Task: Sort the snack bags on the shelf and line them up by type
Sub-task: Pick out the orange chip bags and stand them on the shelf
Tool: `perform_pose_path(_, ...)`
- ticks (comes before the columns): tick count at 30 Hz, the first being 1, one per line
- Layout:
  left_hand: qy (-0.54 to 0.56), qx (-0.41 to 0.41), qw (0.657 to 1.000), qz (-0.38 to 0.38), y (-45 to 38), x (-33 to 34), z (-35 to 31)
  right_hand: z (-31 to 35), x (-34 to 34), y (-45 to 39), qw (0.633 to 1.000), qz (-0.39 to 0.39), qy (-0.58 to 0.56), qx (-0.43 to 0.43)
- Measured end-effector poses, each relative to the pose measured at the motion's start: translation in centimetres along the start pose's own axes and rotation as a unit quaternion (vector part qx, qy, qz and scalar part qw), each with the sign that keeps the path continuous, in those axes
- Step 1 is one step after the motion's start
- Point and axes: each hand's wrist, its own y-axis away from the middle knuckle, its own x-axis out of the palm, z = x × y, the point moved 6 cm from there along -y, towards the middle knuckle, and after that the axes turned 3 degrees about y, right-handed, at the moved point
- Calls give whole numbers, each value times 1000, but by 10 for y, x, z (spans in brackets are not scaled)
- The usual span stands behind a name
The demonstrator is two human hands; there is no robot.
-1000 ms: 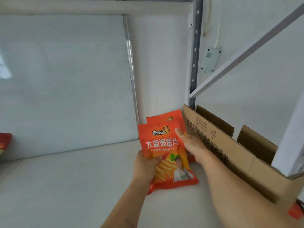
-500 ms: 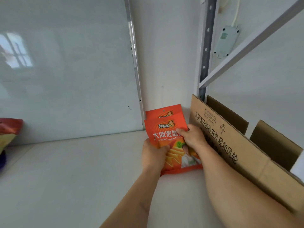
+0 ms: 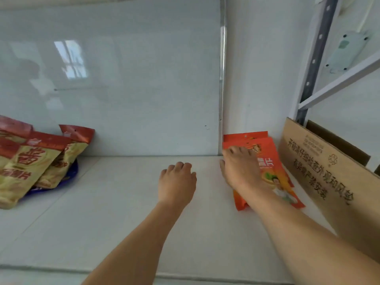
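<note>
While the right hand (image 3: 239, 167) lies flat on top of the orange snack bags (image 3: 269, 167), fingers straight and slightly spread, pressing them rather than pinching them, the left hand (image 3: 176, 179) hangs over the bare white shelf (image 3: 102, 212), holding nothing, its fingers loosely curled downward.

The orange bags form a small overlapping stack at the back right of the shelf. Their top edges lean against the rear wall, and their long axis runs from the wall toward the front edge, angled slightly rightward. A cardboard box (image 3: 320, 173) stands just beside them on the right.

Far to the left, well apart from both hands, a pile of yellow-and-red snack bags (image 3: 30, 161) leans against the glossy back panel (image 3: 123, 79), with something dark blue (image 3: 73, 171) partly showing underneath; what it is cannot be told.

The relation that matters for the coming move: the unsorted pile lies leftward from both hands, across a wide stretch of shelf, and the free left hand is the nearer of the two. It would likely be the one to reach that way, while the right hand is occupied steadying the orange stack.
</note>
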Motion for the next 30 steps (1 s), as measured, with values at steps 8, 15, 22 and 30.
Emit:
perform_pose_path(8, -161, 73, 984, -33, 42, -63, 149, 187, -7, 9, 991, 24, -55, -123)
perform_pose_path(15, -209, 36, 975, -67, 75, -127, 274, 342, -34, 0, 983, 19, -101, -153)
perform_pose_path(22, -201, 1, 975, -90, 95, -168, 380, 461, -61, -16, 976, 6, -146, -161)
perform_pose_path(30, -216, -66, 968, -107, 98, -200, 489, 582, -73, -49, 956, -26, -210, -203)
